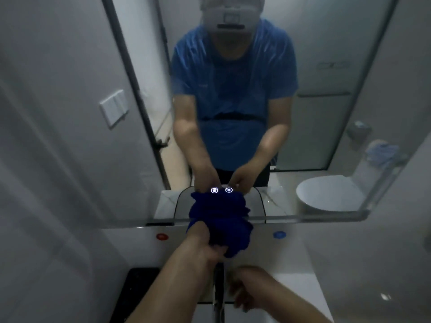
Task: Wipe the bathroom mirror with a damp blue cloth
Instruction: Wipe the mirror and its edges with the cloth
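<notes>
Bunched blue cloth [224, 231] upright against mirror [303, 113]

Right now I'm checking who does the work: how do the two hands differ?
The left hand is raised and clutches the blue cloth at the mirror's lower edge; the right hand sits lower by the tap. Whether the right hand holds anything is unclear. Both are bare.
</notes>
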Demonstrator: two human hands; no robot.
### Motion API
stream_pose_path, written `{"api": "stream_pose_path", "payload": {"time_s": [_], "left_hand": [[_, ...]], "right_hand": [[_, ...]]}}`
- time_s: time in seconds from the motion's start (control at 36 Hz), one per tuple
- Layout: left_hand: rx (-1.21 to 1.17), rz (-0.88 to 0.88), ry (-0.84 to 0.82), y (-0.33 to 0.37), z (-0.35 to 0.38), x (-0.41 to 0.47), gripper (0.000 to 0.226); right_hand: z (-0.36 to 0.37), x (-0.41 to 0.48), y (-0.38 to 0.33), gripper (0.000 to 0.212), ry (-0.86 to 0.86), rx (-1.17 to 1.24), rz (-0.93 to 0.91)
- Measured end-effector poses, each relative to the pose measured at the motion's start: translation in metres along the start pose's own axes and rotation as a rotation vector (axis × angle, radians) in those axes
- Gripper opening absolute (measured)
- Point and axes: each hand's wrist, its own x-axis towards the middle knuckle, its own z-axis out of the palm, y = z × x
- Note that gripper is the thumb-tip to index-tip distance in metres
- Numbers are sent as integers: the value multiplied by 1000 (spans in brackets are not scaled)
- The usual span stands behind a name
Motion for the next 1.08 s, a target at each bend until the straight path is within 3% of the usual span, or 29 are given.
{"api": "stream_pose_path", "payload": {"time_s": [0.08, 0.19, 0.33, 0.42, 0.5, 0.64, 0.83, 0.94, 1.06, 1.08], "left_hand": [[72, 18, -81, 3, 15, -12, 35], [416, 3, -69, -5, 18, -29, 29], [1143, 242, 127, 4, -13, -28, 32], [1476, 409, 196, 36, -23, -41, 31], [1563, 660, 217, 69, -23, -62, 27], [1583, 1066, 286, 89, -6, -98, 15], [1491, 1116, 258, 95, 8, -118, 6], [1570, 1374, 255, 111, 24, -120, 15], [1577, 1536, 220, 116, 49, -121, 29], [1595, 1550, 235, 115, 52, -119, 34]], "right_hand": [[10, 25, -4, 46, 34, 433, -59], [14, 32, -23, 44, 56, 850, -244], [13, 45, -41, 39, 108, 1129, -222], [14, 45, -60, 42, 119, 1098, -145], [21, 47, -67, 47, 21, 1065, -77], [43, 52, -63, 44, -38, 1246, -177], [41, 53, -45, 40, -26, 1319, -222], [21, 45, -39, 30, -13, 1375, -312], [-7, 52, -26, 20, 63, 1524, -208], [-10, 56, -23, 18, -24, 1619, -128]]}}
